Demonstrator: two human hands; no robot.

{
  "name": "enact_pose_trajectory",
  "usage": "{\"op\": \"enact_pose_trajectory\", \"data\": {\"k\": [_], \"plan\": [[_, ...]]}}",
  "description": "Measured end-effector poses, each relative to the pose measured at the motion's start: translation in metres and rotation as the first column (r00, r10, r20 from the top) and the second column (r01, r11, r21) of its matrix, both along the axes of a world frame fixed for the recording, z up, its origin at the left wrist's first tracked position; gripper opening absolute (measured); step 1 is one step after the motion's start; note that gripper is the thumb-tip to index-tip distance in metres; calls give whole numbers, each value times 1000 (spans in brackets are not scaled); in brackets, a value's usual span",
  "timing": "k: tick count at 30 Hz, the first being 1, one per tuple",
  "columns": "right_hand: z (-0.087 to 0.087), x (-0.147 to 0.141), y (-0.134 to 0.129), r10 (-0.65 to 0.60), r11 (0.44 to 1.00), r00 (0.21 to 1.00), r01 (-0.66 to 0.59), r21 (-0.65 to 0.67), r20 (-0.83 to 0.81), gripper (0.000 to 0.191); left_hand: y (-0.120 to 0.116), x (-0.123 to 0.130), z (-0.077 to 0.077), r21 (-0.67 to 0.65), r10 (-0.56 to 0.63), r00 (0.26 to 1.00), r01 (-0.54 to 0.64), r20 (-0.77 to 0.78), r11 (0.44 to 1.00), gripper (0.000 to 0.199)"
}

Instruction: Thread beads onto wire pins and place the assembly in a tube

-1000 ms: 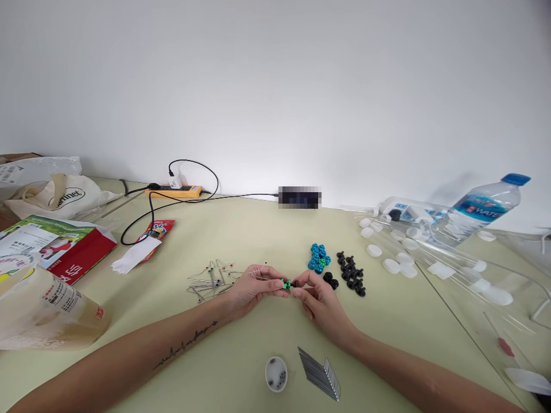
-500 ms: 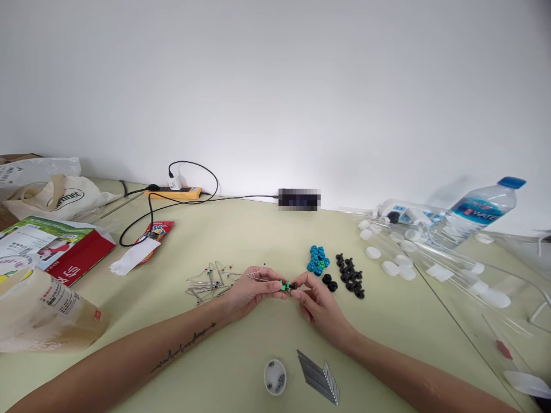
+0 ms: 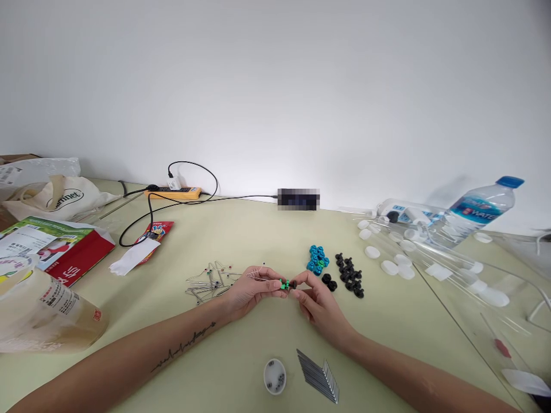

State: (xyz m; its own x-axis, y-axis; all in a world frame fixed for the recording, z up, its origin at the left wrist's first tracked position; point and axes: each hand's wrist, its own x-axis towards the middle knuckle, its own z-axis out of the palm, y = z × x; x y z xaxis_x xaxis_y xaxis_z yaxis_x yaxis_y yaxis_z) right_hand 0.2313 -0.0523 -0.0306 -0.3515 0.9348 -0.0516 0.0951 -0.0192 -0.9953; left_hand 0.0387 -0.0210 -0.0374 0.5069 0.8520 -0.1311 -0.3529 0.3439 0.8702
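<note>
In the middle of the table, my left hand point(image 3: 252, 291) pinches a small green plastic piece point(image 3: 284, 284) between thumb and fingers. A thin bent metal wire point(image 3: 253, 279) with a small bead at its tip sticks out from the same hand. Facing it, my right hand point(image 3: 321, 307) is closed on a small black knob point(image 3: 293, 285), which meets the right end of the green piece. Fingertips hide part of both. Several blue-green pieces point(image 3: 317, 259) and black knobs point(image 3: 349, 275) lie beyond my right hand. Left of my left hand is a pile of bent metal wires point(image 3: 209, 284).
Nearer me stand a small white cup point(image 3: 274, 361) with tiny parts and a row of hex keys point(image 3: 318, 376). On the right are clear tubes, white caps point(image 3: 390, 268) and a water bottle point(image 3: 477, 209). A drink cup point(image 3: 64, 312), boxes and a power strip point(image 3: 189, 193) occupy the left.
Both hands keep nearly the same place and grip. The black knob appears slightly turned against the green piece; the whole view shifts very slightly.
</note>
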Motion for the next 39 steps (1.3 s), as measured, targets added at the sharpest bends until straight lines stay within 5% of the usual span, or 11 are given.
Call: {"op": "enact_pose_trajectory", "data": {"k": [8, 14, 21, 29, 35, 39], "plan": [[1, 0, 1, -5, 999, 996, 2, 38, 87, 38, -1, 1, 1, -4, -27, 1000, 27, -2, 1000, 25], [3, 0, 0, 3, 1000, 1000, -3, 20, 12, 23, -1, 0, 2, -11, -12, 1000, 12, -1, 1000, 23], [0, 0, 1, 2, 1000, 997, -4, 27, 74, 37, -1, 0, 1, -5, -37, 999, 37, 11, 999, 23], [2, -1, 0, -13, 1000, 999, 13, 1, 30, 22, 0, 0, 0, 9, -14, 1000, 14, -9, 1000, 26], [4, 0, 0, 14, 999, 993, -19, 47, 120, 40, 0, 0, -2, -4, -42, 999, 42, -2, 999, 25], [4, -1, -1, 2, 999, 998, -5, 41, 69, 28, 0, 0, -1, 3, -25, 1000, 25, 1, 1000, 25]]}}
